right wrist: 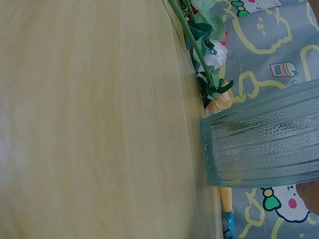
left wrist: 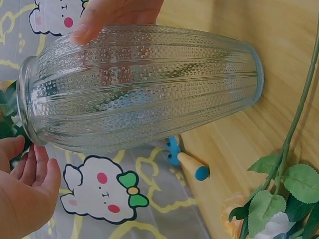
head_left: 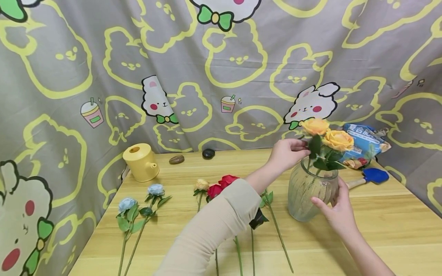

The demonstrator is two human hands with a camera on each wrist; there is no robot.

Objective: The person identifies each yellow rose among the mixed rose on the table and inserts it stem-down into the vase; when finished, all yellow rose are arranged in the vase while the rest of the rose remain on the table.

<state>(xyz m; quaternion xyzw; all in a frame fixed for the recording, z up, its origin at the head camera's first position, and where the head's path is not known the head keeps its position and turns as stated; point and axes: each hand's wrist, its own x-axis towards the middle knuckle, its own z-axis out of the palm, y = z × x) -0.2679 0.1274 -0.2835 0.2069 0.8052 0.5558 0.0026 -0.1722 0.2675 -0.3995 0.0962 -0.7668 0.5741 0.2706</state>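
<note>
At the glass vase (head_left: pixel 304 193), I've left hand (head_left: pixel 288 154) half-curled by the yellow roses (head_left: pixel 338 140), can't tell if pinching, right hand (head_left: pixel 340 210) gripping the vase; likely placing, next calls for settling them.

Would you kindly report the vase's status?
Left hand at yellow roses; right hand grips glass vase; roses in its mouth; blue shovel nearby, likely no obstacle.
</note>
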